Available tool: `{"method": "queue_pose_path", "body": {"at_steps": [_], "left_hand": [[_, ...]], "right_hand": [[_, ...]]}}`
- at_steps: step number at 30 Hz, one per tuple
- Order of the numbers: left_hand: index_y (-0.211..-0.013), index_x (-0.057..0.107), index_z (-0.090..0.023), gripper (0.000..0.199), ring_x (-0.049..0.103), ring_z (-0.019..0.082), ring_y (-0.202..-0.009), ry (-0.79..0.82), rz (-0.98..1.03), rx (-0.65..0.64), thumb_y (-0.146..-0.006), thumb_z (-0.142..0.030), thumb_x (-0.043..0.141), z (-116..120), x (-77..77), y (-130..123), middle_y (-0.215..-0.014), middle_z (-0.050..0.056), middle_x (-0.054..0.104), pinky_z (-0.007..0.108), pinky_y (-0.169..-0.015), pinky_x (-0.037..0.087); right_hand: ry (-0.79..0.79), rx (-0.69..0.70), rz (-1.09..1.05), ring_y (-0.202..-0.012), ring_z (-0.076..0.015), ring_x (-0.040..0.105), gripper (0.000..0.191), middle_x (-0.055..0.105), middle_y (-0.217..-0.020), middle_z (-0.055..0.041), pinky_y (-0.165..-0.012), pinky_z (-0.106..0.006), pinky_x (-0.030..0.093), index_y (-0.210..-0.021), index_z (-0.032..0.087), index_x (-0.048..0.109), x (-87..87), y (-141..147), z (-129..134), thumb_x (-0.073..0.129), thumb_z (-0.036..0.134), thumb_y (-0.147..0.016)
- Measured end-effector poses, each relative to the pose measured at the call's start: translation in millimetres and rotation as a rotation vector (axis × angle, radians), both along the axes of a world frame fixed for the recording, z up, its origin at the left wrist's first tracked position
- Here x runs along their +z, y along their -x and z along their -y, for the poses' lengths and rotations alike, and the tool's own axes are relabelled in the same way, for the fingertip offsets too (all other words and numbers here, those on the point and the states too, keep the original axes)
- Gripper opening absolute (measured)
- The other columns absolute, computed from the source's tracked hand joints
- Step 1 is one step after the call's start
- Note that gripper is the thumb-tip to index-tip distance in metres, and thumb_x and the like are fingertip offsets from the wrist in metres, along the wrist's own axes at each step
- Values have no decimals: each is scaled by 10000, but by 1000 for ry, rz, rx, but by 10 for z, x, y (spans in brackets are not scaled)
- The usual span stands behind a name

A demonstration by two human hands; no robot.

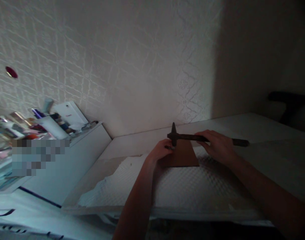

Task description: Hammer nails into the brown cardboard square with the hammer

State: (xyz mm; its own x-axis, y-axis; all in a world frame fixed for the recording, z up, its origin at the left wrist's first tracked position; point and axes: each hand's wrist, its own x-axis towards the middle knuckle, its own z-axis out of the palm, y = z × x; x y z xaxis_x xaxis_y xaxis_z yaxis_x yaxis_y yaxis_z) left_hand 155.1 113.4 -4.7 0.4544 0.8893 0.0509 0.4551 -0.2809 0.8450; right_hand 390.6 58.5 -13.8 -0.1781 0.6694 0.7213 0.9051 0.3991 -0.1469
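My right hand (217, 145) is closed around the dark handle of a hammer (190, 137), which lies level with its head to the left. One end of the head tapers to a point upwards; the other faces down over a brown flat piece (185, 155). Beside the hammer head, my left hand (162, 150) is closed on the left side of the brown piece, its fingers around a small dark item that I cannot make out. Under the brown piece lies a white quilted sheet (177, 186).
The white sheet covers part of a pale table (232, 125) against a patterned wall (142, 73). To the left, a white cabinet (74, 163) bears cluttered bottles and a white box (71, 113). A dark object (289, 100) stands at the far right.
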Motion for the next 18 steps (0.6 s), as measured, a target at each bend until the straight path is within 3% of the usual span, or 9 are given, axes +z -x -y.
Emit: {"method": "queue_pose_path", "body": {"at_steps": [11, 18], "left_hand": [[-826, 570, -134, 272, 589, 133, -835, -86, -6, 57, -585, -12, 595, -17, -36, 85, -929, 50, 628, 283, -813, 447], [-813, 556, -154, 197, 580, 134, -788, -178, -113, 70, -628, -89, 580, -52, -85, 87, -819, 19, 618, 286, -784, 447]], "right_hand": [[-2, -15, 1, -779, -178, 582, 198, 644, -896, -15, -614, -291, 404, -988, 234, 596, 2, -22, -2, 486, 265, -827], [-14, 12, 18, -787, -178, 576, 208, 642, -908, -22, -630, -294, 405, -995, 231, 602, -5, -12, -4, 475, 246, -830]]}}
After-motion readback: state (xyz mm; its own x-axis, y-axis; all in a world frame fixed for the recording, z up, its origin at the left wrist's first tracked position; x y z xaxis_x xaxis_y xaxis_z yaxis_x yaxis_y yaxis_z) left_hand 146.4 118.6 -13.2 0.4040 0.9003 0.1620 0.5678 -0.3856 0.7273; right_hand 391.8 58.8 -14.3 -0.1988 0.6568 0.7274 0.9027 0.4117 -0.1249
